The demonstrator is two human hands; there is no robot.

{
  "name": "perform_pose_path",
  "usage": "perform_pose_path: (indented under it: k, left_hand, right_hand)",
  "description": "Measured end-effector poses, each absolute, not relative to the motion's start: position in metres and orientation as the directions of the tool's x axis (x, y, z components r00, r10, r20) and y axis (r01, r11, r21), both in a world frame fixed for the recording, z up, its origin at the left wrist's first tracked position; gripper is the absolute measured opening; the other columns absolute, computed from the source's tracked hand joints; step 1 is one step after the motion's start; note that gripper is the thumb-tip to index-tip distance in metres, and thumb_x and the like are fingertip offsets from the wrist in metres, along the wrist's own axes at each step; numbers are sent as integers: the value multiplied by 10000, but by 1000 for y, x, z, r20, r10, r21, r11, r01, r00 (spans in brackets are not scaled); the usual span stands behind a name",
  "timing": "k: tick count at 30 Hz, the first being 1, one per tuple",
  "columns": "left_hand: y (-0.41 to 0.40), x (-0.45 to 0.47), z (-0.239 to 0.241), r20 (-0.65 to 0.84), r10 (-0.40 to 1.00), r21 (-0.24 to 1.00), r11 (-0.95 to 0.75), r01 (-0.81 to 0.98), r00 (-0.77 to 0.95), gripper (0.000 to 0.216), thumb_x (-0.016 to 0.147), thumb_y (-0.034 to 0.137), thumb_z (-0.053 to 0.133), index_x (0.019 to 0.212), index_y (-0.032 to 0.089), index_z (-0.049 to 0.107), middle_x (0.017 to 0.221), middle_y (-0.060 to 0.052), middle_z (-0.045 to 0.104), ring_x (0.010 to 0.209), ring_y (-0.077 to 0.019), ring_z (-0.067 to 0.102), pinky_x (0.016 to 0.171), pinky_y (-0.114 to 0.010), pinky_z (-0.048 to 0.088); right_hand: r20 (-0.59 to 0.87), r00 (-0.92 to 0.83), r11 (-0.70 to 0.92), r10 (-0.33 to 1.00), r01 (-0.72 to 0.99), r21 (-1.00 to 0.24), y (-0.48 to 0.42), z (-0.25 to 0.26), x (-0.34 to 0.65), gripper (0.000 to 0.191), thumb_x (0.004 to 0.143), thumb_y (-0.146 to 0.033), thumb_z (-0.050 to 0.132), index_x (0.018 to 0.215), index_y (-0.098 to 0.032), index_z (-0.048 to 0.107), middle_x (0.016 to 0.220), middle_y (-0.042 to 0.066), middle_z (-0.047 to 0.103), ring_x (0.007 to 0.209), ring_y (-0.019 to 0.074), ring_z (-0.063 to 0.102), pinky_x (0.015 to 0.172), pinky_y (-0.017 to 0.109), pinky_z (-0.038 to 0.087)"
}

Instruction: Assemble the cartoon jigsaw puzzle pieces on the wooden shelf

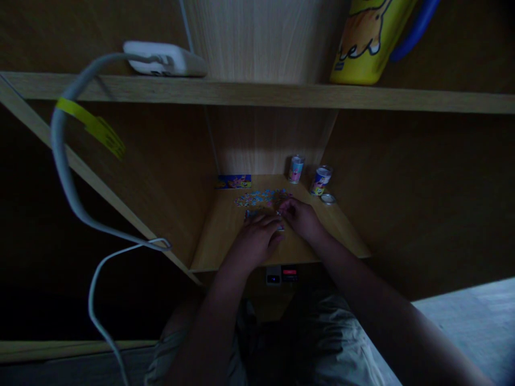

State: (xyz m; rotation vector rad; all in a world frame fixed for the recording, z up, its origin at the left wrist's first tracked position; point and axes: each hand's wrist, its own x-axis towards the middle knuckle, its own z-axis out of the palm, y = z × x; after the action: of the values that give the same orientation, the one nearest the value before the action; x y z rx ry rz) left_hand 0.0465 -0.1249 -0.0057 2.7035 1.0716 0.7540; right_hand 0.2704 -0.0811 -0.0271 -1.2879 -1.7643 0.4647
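My left hand [257,238] lies palm down with its fingers stretched over a partly joined jigsaw puzzle [249,214], hiding most of it. Just to the right, my right hand [301,215] pinches a small, light-coloured puzzle piece [278,213] between thumb and forefinger, close to the left fingertips. Beyond both hands, many loose puzzle pieces [259,197], mostly blue and yellow, are spread in a wide heap on the wooden desk surface [225,236]. The scene is dim, so fine detail on the pieces is lost.
Two cartoon-printed cans [295,170] [321,181] stand at the back right, by a round metal lid [328,199]. A printed picture card [234,182] is at the back left. Overhead, a shelf [261,92] bears a white device [164,59] and a yellow mug [364,48]. A cable [66,161] hangs left.
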Motion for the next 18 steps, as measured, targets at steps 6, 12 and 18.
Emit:
perform_pose_path:
  k: [6,12,18]
  left_hand:
    - [-124,47,-7,398,676,320,-735,597,619,257,1062,288,757,1316,260,781,1488,-75,761,1421,-306,665,1242,-541,518]
    - [-126,47,-4,428,698,299,-708,639,573,171,1064,284,753,1219,234,804,1340,-101,783,1280,-301,706,1182,-532,557]
    - [-125,47,-3,419,694,287,-713,640,585,115,1078,264,727,1116,238,832,1204,-88,809,1158,-282,722,1101,-514,583]
  right_hand:
    - [426,6,286,905,731,-619,-81,-29,274,105,970,-183,668,979,-248,751,985,47,834,853,221,762,849,335,578]
    - [587,-122,486,801,705,-516,-76,-32,276,240,944,-110,650,940,-264,834,1083,92,809,1094,273,743,1033,429,589]
    - [590,-238,559,772,694,-453,-75,-36,273,343,888,-15,671,877,-294,870,1074,65,838,1137,281,753,1125,506,537]
